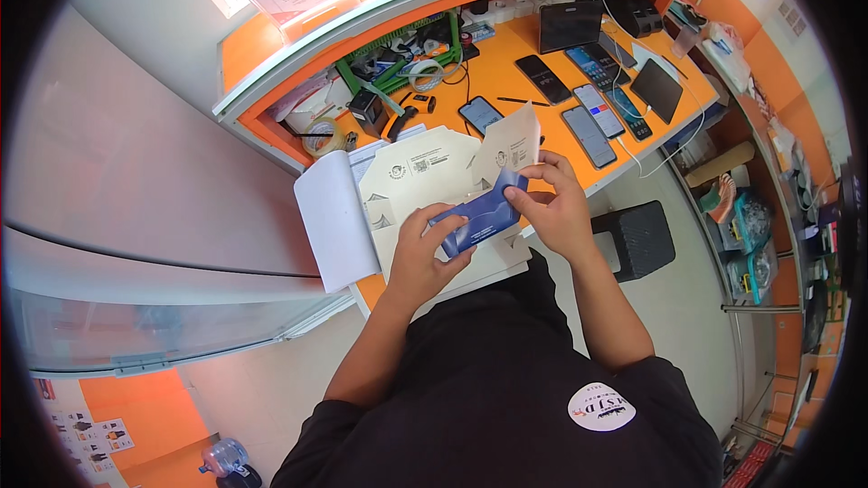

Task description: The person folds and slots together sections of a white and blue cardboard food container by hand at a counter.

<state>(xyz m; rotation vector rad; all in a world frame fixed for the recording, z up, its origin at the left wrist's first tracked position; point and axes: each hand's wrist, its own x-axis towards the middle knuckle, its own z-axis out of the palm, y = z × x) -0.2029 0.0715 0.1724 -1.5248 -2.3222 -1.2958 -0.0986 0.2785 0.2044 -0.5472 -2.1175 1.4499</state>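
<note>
A cream cardboard sheet with slots, cut corners and small printed marks lies near the front edge of the orange desk. Above it is a blue folded card panel, its right end rising to a cream flap. Whether panel and sheet are one piece, I cannot tell. My left hand is closed on the panel's left end, fingers on top and thumb at the lower edge. At the other end, my right hand pinches the blue card, thumb in front and fingers by the flap.
Left of the sheet is a white paper pad. Behind are tape rolls and a green basket. Several phones, a tablet and cables occupy the right side. A black stool stands below; crowded shelves line the right.
</note>
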